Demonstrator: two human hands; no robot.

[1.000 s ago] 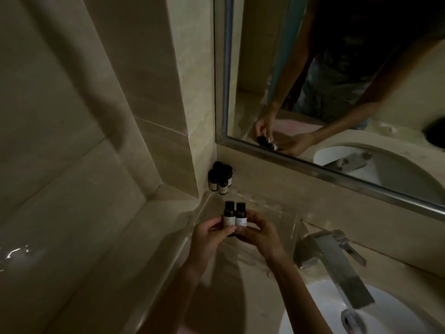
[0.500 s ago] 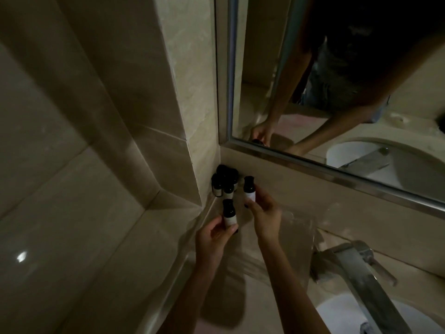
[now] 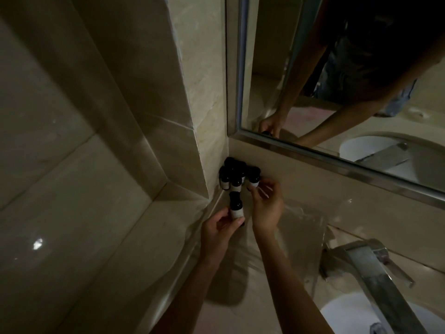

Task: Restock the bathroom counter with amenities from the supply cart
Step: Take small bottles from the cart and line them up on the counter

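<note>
Both hands work at the back left corner of the counter (image 3: 240,309), where the tiled side wall (image 3: 197,92) meets the strip of wall under the mirror (image 3: 337,80). A cluster of small dark bottles (image 3: 231,173) with pale labels stands tight in that corner, the bottles touching one another.

The left hand (image 3: 220,229) grips the near bottle (image 3: 236,208) by its white label, thumb on one side and fingers curled round the other. The bottle is upright, just in front of the cluster and apart from it. Whether its base rests on the counter cannot be told.

The right hand (image 3: 266,206) reaches further back. Its thumb and fingertips pinch the lower part of the far bottle (image 3: 254,177), which stands upright at the cluster's right side, touching or almost touching it, close to the back wall.

Toward the counter's right edge a chrome faucet (image 3: 375,268) leans over a white basin (image 3: 342,314). The mirror reflects the person's arms and the basin.
</note>
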